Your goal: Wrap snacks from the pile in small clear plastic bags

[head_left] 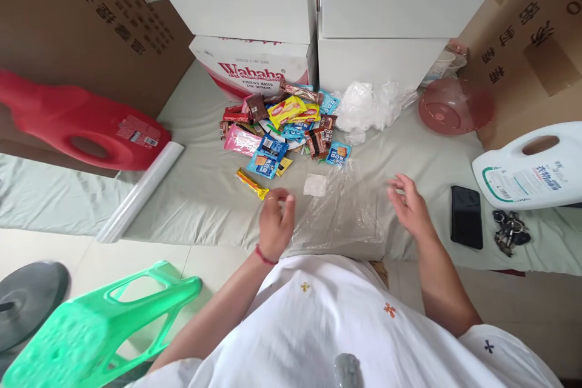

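Observation:
My left hand is curled beside a clear plastic bag lying flat on the cloth. Its fingertips are turned away, so what they hold, if anything, is hidden. Just past that hand lies a yellow-and-red snack stick. Right of the bag, my right hand hovers with fingers apart and nothing in it. A small white packet rests at the bag's left upper edge. Farther back is a heap of wrapped snacks, with a yellow wafer packet, a pink packet and blue packets.
Crumpled white plastic bags and a translucent red bowl stand behind. On the right are a phone, keys and a white jug. A red jug, plastic roll and green stool are left.

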A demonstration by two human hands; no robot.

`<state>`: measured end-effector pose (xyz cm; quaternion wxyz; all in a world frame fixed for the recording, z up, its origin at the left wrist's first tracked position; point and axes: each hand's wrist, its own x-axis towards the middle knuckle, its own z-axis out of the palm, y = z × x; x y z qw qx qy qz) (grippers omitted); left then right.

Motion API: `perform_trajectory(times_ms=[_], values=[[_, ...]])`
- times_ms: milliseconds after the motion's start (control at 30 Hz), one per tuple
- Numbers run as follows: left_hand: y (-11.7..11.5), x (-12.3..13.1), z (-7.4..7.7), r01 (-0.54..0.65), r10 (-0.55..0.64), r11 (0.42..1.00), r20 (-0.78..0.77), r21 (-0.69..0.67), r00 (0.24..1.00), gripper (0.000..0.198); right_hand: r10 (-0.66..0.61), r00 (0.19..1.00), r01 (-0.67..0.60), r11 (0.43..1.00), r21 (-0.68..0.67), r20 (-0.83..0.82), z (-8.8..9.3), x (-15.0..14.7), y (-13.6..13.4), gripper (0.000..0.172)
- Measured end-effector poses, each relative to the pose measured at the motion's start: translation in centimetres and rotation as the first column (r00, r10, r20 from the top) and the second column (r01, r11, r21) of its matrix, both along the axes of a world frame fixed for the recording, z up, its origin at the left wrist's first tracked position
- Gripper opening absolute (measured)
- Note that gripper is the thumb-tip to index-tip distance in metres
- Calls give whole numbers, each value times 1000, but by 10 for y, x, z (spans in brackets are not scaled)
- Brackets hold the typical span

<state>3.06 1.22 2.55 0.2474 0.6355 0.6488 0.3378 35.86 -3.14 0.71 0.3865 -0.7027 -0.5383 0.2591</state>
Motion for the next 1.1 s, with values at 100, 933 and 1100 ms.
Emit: perform_trajectory(times_ms=[100,933,1100], values=[[20,38,-9,74,-119,948,-131,-309,984,39,-33,998,23,984,-176,-57,-22,-21,39,73],[21,-28,-26,92,353,749,513,-656,783,55,35,931,-166,927,-336,-364,-19,14,14,46],[25,16,-17,492,65,338,541,-803,839,82,42,920,-189,919,-347,-390,-8,29,10,47]])
